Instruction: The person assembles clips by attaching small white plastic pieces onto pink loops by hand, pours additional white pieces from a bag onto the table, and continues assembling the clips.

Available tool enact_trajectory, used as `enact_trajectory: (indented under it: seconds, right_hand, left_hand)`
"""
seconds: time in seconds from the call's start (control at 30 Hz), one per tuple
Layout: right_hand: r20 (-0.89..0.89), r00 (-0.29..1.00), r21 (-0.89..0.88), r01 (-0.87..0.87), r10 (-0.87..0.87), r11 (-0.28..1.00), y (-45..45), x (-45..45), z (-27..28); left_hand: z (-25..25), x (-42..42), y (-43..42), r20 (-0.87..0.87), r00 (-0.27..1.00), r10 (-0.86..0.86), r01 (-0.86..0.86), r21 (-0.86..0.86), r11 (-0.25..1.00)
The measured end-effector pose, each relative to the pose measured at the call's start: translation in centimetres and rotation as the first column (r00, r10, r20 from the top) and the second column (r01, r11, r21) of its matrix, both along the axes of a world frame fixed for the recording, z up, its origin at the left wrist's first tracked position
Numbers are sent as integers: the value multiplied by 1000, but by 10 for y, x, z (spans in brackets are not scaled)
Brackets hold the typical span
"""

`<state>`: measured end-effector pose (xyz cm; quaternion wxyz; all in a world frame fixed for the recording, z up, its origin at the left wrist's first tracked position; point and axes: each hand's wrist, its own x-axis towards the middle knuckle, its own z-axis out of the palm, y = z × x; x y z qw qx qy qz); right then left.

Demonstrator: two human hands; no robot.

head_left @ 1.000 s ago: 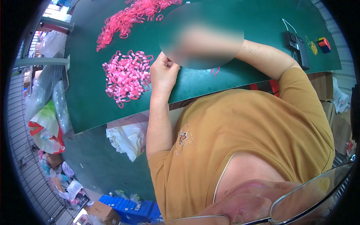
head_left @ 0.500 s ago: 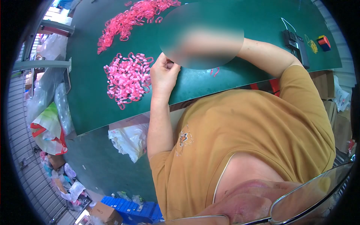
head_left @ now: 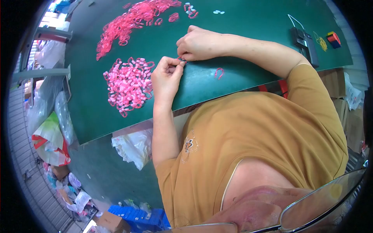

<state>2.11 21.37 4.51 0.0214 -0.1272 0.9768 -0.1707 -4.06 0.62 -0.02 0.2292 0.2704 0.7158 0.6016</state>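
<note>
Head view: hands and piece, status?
Left hand pinches a small piece. Right hand close by, grip unclear. Pink loop lies nearby; nothing visibly blocking.

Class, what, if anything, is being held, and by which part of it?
The left hand pinches a small item at its fingertips; which part is gripped is too small to tell. Whether the right hand holds anything cannot be told.

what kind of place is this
Probably a small workshop: pink loops lie in heaps on a large green table, with a cardboard box and blue bins nearby.
</note>
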Motion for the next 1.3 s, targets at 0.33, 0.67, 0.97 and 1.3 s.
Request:
enact_trajectory:
  seconds: [0.33,0.67,0.97,1.3]
  right_hand:
    - [93,995,168,-57,42,984,-9,-6,13]
    - [-69,997,-95,35,-41,995,19,30,-18]
    - [-318,841,124,494,-437,861,141,45,-19]
    - [-296,911,206,353,-286,913,180,21,-45]
  left_hand:
    - [0,-3,-1,-12,1000,-22,22,-27,999]
    - [0,-2,0,2,1000,-17,17,-37,999]
    - [0,-2,2,-8,1000,-27,27,-10,1000]
    - [3,2,3,-14,1000,-11,11,7,1000]
